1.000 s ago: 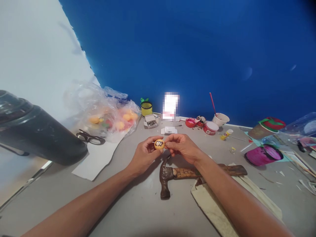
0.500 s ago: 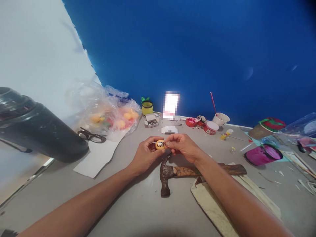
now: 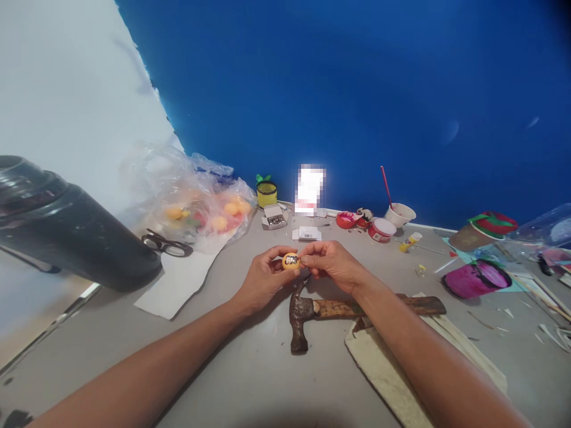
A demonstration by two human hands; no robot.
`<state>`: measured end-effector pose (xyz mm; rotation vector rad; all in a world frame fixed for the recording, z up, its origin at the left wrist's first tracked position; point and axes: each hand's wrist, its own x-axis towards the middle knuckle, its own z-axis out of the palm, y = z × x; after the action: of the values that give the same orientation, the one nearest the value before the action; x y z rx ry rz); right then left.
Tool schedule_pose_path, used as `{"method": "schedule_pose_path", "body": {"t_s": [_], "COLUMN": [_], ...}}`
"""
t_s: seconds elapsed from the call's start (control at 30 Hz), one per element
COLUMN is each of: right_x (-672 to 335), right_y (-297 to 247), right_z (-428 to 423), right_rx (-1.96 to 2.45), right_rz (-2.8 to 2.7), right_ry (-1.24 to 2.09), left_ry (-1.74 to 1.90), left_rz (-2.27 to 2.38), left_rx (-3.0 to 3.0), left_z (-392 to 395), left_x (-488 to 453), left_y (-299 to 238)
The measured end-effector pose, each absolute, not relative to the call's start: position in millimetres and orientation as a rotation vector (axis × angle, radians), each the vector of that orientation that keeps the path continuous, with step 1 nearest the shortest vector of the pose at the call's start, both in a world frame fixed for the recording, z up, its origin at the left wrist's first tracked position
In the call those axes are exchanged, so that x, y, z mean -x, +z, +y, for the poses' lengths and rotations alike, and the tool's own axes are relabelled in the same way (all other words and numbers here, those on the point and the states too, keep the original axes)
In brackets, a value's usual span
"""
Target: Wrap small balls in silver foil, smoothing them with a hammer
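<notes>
My left hand point(image 3: 263, 279) pinches a small orange ball point(image 3: 290, 261) with silvery bits stuck on its face, held a little above the grey table point(image 3: 232, 368). My right hand point(image 3: 332, 264) is closed in a pinch against the ball's right side; what its fingertips hold, if anything, is too small to make out. Directly below both hands lies a rusty claw hammer point(image 3: 312, 314) with a wooden handle, head toward me, handle running right under my right forearm.
A black cylinder point(image 3: 66, 235) lies at left, beside scissors point(image 3: 167, 245) on white paper point(image 3: 178, 282) and a plastic bag of coloured balls point(image 3: 200, 205). A small box of staples point(image 3: 274, 220), paint pots point(image 3: 379, 229), a cup with a brush point(image 3: 399, 214) and craft scraps sit behind and right. Cloth point(image 3: 401, 380) lies under my right arm.
Both hands have stayed together on the orange ball, with only slight finger movement. The view has drifted a little.
</notes>
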<state>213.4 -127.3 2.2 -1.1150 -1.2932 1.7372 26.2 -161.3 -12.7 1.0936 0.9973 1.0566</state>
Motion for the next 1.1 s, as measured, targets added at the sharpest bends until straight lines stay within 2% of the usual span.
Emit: {"method": "schedule_pose_path", "body": {"t_s": [1.1], "right_x": [-216.6], "right_y": [13.9], "right_z": [-130.2], "right_rx": [1.166], "right_rz": [-1.519], "right_ry": [1.551], "left_ry": [1.076], "left_rz": [0.984], "left_rx": [-1.041], "left_z": [-165.4], "left_x": [-27.4], "left_y": [-11.3]}}
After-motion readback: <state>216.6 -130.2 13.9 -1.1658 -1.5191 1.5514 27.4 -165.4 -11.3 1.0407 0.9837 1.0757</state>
